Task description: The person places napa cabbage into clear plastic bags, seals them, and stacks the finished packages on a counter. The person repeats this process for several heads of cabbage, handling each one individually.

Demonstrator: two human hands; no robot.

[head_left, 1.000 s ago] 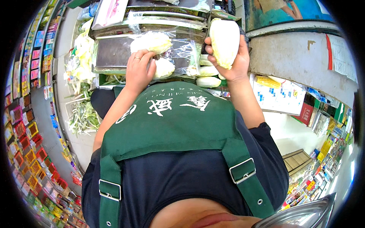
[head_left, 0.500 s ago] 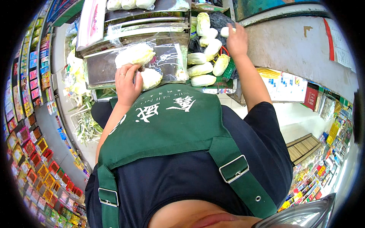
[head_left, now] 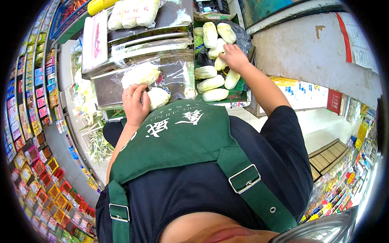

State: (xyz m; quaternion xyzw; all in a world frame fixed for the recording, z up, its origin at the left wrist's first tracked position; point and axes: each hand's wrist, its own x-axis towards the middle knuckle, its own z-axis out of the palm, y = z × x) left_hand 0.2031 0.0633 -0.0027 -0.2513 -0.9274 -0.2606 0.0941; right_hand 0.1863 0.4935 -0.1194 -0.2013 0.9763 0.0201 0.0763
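Observation:
Two pale napa cabbages, a larger one [head_left: 142, 75] and a smaller one [head_left: 158, 98], lie among clear plastic film [head_left: 177, 67] on a dark counter before me. My left hand [head_left: 135, 106] has its fingers bent against the near end of the larger one, next to the smaller. To the right, a crate lined with black plastic [head_left: 242, 38] holds several more cabbages. My right hand [head_left: 236, 59] reaches in from the right, fingers curled over a cabbage [head_left: 220, 64] in the middle of the pile. Its fingertips are partly hidden. Another cabbage [head_left: 226, 33] lies at the far side.
A bag of white vegetables [head_left: 133, 14] lies on the far counter, beside a stack of white plastic bags [head_left: 95, 42]. Leafy scraps [head_left: 99, 143] cover the floor at left. A grey panel [head_left: 296, 50] borders the crate at right. Packed snack shelves [head_left: 44, 170] stand at left.
My right hand has let go of a cabbage at the crate's far side and moved nearer and left onto another. My left hand stays at the larger cabbage. The view has shifted slightly.

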